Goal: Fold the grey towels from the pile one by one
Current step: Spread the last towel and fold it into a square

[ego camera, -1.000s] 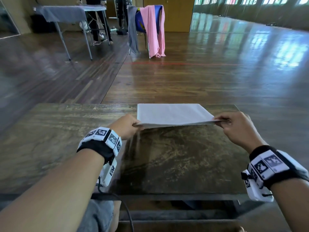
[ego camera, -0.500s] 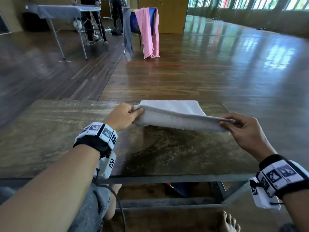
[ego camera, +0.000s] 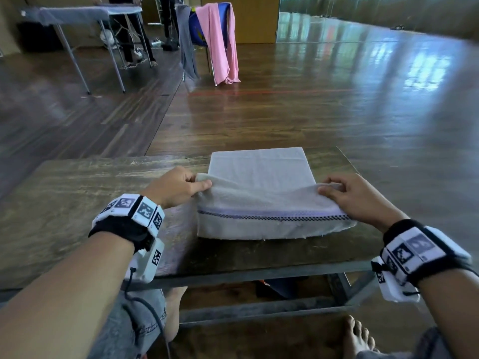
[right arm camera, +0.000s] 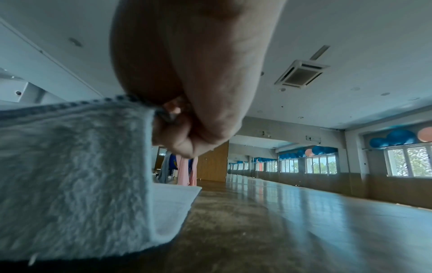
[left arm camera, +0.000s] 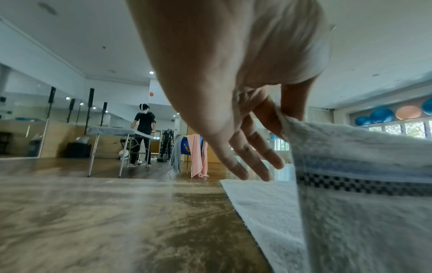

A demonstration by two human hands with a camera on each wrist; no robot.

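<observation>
A pale grey towel [ego camera: 259,172] with a dark checked stripe lies on the wooden table [ego camera: 77,193], its near part lifted and doubled back. My left hand [ego camera: 181,186] pinches the towel's left corner between thumb and forefinger, the other fingers stretched out, as the left wrist view shows at the towel [left arm camera: 350,166] edge. My right hand [ego camera: 347,195] grips the right corner, fingers curled over the towel [right arm camera: 70,147] fold. The lifted edge sags between both hands above the flat far half.
The table's near edge [ego camera: 259,270] runs just below the towel. A chair draped with pink cloth [ego camera: 220,42] and grey cloth stands beyond on the wood floor. A folding table [ego camera: 77,14] with a person behind it is at the far left. My bare foot [ego camera: 357,335] shows underneath.
Both hands have lifted the towel's near edge and carried it up and over toward the far side; the striped end now hangs down in front. The head view has tilted downward.
</observation>
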